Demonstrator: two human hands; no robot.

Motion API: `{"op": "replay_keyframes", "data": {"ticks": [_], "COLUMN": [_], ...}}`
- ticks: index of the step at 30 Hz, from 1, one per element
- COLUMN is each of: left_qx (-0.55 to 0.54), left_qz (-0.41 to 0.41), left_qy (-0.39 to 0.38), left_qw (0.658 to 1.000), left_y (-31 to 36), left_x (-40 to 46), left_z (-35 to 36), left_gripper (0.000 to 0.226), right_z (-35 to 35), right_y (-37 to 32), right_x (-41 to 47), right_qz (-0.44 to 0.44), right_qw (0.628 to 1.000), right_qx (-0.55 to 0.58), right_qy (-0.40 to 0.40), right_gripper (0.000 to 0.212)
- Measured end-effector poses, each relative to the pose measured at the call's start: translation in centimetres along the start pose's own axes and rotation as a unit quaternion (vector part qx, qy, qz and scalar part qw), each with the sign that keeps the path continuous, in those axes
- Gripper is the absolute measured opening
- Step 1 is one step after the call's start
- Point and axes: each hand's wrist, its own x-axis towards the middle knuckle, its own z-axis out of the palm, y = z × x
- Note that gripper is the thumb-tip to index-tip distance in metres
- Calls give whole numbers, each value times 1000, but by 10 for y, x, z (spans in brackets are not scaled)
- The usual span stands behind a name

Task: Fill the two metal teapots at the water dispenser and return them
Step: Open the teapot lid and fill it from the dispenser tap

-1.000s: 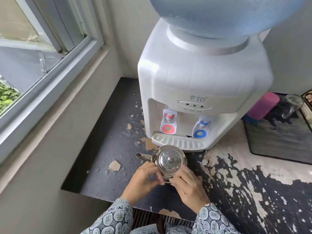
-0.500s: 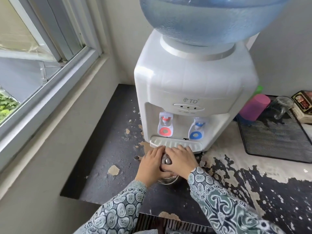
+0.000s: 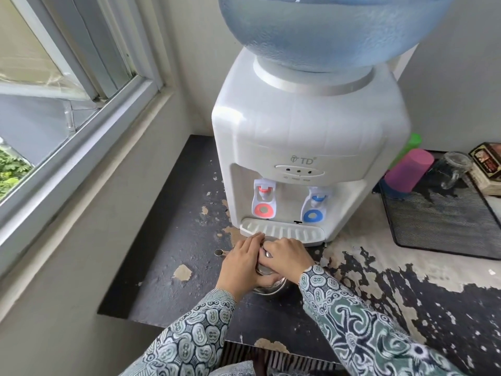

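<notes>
A small metal teapot (image 3: 267, 287) stands on the worn black counter (image 3: 173, 256) just in front of the white water dispenser (image 3: 306, 147). My left hand (image 3: 241, 264) wraps its left side and my right hand (image 3: 287, 256) covers its lid and right side. Only the spout tip (image 3: 218, 252), part of the lid and the lower body show. The dispenser has a red tap (image 3: 263, 203) on the left, a blue tap (image 3: 314, 210) on the right and a drip tray (image 3: 284, 230). Only one teapot is in view.
A blue water bottle (image 3: 325, 31) sits on the dispenser. To the right, a black mesh tray (image 3: 444, 226) holds a pink cup (image 3: 409, 169) and a glass mug (image 3: 452, 169), with a brown box (image 3: 488, 164) beside it. A window and wall close the left side.
Both hands slid forward over the teapot, from holding its near side to covering its lid and body. The view moved closer to the dispenser.
</notes>
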Motion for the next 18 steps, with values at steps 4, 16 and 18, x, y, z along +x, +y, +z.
{"op": "replay_keyframes", "data": {"ticks": [4,16,18], "left_qx": [15,-9,-5], "left_qz": [-19,-18,-10], "left_qy": [-18,-19,-12], "left_qw": [1000,1000,1000], "left_y": [3,2,1], "left_x": [1,-1,-1], "left_z": [-4,-7,-8], "left_gripper": [102,102,101], "right_z": [-9,3,16], "right_y": [5,56,70], "right_x": [0,-41,-54], "right_qz": [41,154,200], "right_qw": [996,907,921], "right_qx": [79,304,259], "right_qy": [4,248,211], "right_gripper": [34,27,27]}}
